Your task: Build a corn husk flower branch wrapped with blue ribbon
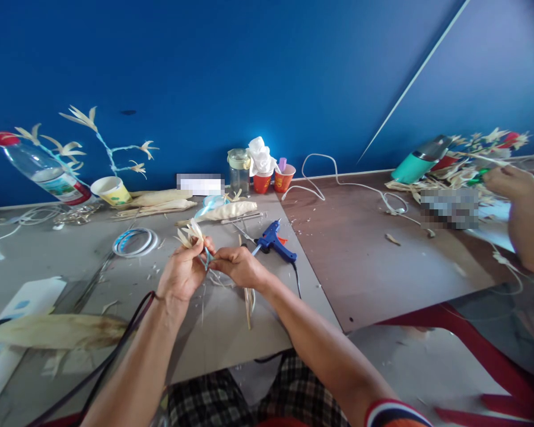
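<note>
My left hand [181, 268] is closed around the base of a corn husk flower [189, 233], whose pale petals stick up past the fingers. From below the flower comes a stem wrapped in light blue tape [207, 259]. My right hand [240, 265] pinches that stem right beside the left hand. Just beyond the right hand lies a blue glue gun [272, 240] with an orange trigger. Thin husk strips [249, 305] lie on the table under the right wrist. Rolls of white and blue tape [135, 242] rest left of my hands.
Taped flower branches [109, 148] stand in a yellow paper cup [111, 191] at the back left, near a tilted plastic bottle [48, 172]. Red cups [285, 178] and a glass jar [239, 172] line the wall. Another person's hand [511, 182] works at the right. A cable [360, 184] crosses the brown table.
</note>
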Demonstrator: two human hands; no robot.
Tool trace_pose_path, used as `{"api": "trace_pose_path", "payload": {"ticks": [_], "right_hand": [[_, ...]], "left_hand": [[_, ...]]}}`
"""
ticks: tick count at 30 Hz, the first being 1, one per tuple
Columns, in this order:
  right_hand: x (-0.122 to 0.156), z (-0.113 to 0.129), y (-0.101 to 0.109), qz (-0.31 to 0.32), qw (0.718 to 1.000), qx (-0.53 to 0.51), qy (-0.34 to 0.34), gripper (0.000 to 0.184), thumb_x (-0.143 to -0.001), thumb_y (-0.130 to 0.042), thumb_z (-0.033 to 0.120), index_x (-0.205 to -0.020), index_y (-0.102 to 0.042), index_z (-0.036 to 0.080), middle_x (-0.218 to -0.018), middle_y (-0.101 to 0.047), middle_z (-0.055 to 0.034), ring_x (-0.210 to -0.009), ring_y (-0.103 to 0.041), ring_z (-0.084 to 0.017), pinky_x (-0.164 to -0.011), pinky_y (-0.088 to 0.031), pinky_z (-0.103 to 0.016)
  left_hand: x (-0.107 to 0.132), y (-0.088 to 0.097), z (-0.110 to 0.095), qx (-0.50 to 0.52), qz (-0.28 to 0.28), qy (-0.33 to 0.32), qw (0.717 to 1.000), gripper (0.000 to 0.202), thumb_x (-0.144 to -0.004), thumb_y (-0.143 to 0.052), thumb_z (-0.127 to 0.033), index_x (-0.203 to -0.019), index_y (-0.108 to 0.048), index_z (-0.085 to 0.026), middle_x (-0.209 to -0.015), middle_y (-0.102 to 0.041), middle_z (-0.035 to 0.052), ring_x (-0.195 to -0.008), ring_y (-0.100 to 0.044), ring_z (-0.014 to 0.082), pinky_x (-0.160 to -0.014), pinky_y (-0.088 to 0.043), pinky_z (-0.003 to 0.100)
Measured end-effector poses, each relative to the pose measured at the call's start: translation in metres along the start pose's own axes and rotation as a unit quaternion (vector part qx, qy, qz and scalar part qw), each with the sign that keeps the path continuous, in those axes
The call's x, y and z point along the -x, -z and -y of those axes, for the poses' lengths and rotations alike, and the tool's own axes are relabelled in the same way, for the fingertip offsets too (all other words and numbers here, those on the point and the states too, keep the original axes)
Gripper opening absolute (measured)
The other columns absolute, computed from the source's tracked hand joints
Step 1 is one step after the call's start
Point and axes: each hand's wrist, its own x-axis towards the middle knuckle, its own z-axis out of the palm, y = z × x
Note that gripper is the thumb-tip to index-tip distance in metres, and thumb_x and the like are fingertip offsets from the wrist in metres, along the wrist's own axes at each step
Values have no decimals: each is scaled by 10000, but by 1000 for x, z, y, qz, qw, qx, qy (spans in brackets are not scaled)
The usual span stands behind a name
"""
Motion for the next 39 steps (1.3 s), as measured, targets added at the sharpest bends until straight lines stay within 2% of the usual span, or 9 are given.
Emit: {"api": "trace_pose_path", "payload": {"ticks": [5, 9, 12, 18, 21, 25, 30, 34, 39], "right_hand": [[-2, 5, 4, 39, 999, -31, -21, 292, -804, -556, 420, -664, -579, 165, -614, -388, 36, -587, -352, -92, -553, -287, -218], [-2, 10, 4, 7, 1000, 19, 17, 231, -794, -599, 328, -641, -600, 156, -704, -488, 5, -684, -465, -113, -648, -355, -228], [-2, 12, 2, -19, 1000, 17, -13, 263, -784, -623, 377, -649, -620, 152, -716, -509, -1, -675, -472, -110, -630, -358, -228], [-3, 7, -7, -73, 978, -163, -108, 335, -668, -699, 473, -707, -635, 146, -623, -518, 29, -583, -414, -85, -575, -343, -219], [-4, 7, -9, -60, 966, -223, -119, 323, -624, -725, 453, -702, -643, 151, -671, -564, 15, -621, -449, -95, -620, -367, -229], [-4, 8, -7, -40, 977, -183, -100, 298, -615, -730, 429, -648, -624, 153, -635, -522, 27, -609, -422, -93, -613, -348, -234], [-2, 6, -2, -19, 991, -114, -64, 277, -672, -695, 410, -622, -591, 158, -588, -450, 45, -587, -366, -87, -577, -300, -226], [-2, 7, 2, -9, 984, -146, -98, 280, -655, -700, 414, -650, -596, 154, -577, -424, 57, -558, -334, -76, -553, -270, -228], [-1, 9, 6, -22, 985, -124, -116, 209, -697, -657, 322, -619, -560, 154, -535, -396, 65, -522, -314, -66, -516, -246, -218]], "left_hand": [[-2, 4, -1, -9, 1, -8, 1000, 194, -639, -756, -127, -700, -572, -141, -711, -562, 1, -644, -549, 97, -540, -457, 189], [-2, 3, 0, -7, 12, -2, 1000, 197, -653, -756, -140, -726, -574, -145, -718, -559, -2, -657, -549, 102, -498, -431, 179], [0, 0, 3, -6, 10, -4, 1000, 194, -646, -763, -142, -713, -581, -142, -726, -564, 1, -684, -558, 110, -494, -427, 175], [0, -3, 5, 13, 18, 17, 1000, 171, -633, -762, -120, -690, -603, -142, -708, -572, 4, -631, -544, 98, -543, -449, 193], [-1, 0, 3, 29, 23, 35, 999, 175, -628, -758, -105, -689, -600, -149, -712, -574, 6, -625, -549, 107, -532, -446, 205], [-3, 6, 1, 18, 15, 24, 999, 183, -622, -758, -99, -719, -610, -145, -715, -576, 9, -683, -574, 135, -519, -440, 207], [-4, 8, 2, -4, 19, 10, 1000, 176, -630, -754, -110, -706, -597, -136, -710, -576, 11, -700, -566, 127, -544, -436, 204], [-3, 4, 1, -38, 30, 7, 999, 168, -646, -757, -157, -702, -600, -139, -691, -562, 8, -662, -535, 117, -551, -423, 212], [0, -3, 1, -138, 7, -47, 989, 176, -639, -759, -214, -650, -597, -146, -672, -556, 14, -645, -499, 113, -573, -409, 217]]}}
